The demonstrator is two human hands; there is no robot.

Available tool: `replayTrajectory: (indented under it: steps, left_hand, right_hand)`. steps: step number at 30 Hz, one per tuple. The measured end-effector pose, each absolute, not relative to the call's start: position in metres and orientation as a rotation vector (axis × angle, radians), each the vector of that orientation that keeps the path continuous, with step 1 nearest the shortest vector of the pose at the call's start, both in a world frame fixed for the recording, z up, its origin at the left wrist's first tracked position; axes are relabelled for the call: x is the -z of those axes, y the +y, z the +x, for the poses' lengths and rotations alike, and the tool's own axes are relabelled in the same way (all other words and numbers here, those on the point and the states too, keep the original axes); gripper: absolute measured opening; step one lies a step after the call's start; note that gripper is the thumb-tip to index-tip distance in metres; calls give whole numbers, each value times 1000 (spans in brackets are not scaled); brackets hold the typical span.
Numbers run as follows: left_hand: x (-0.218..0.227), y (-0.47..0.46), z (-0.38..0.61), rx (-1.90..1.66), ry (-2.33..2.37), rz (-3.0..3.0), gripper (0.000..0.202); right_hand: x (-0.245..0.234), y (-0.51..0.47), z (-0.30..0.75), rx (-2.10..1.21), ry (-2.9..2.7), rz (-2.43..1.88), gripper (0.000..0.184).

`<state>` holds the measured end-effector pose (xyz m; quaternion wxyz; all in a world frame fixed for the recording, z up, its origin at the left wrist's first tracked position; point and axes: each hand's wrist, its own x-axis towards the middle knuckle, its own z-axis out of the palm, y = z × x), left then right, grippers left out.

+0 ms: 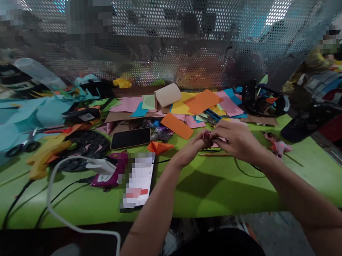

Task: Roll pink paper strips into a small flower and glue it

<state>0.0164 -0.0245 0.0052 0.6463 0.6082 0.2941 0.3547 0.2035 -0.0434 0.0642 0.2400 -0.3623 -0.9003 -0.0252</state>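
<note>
Over the green table, my left hand and my right hand meet with fingers closed in a pinch. Between their fingertips is a small dark pinkish piece, too small and blurred to name. Its lower part is hidden by the fingers. A bit of pink paper shows just under my right fingers. Below them a thin brown stick lies on the table. To the left of my left hand sits a folded orange paper piece, and an orange paper rectangle lies behind it.
A lit phone, a dark phone and a purple socket block with a white charger lie left. Beyond are a yellow glue gun and scissors. Coloured paper lines the back; a perforated metal panel stands behind.
</note>
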Motion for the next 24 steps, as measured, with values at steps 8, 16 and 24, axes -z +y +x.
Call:
replayTrajectory:
  steps: [8, 16, 24]
  left_hand:
    - [0, -20, 22, -788, 609, 1324, 9]
    - [-9, -25, 21, -758, 545, 1252, 13]
    - [-11, -28, 20, -797, 559, 1126, 29]
  right_hand:
    - [-72, -40, 213, -126, -2547, -939, 15]
    - [-69, -39, 216, -194, -2509, -901, 13]
    - [-67, -41, 217, -206, -2490, -911, 11]
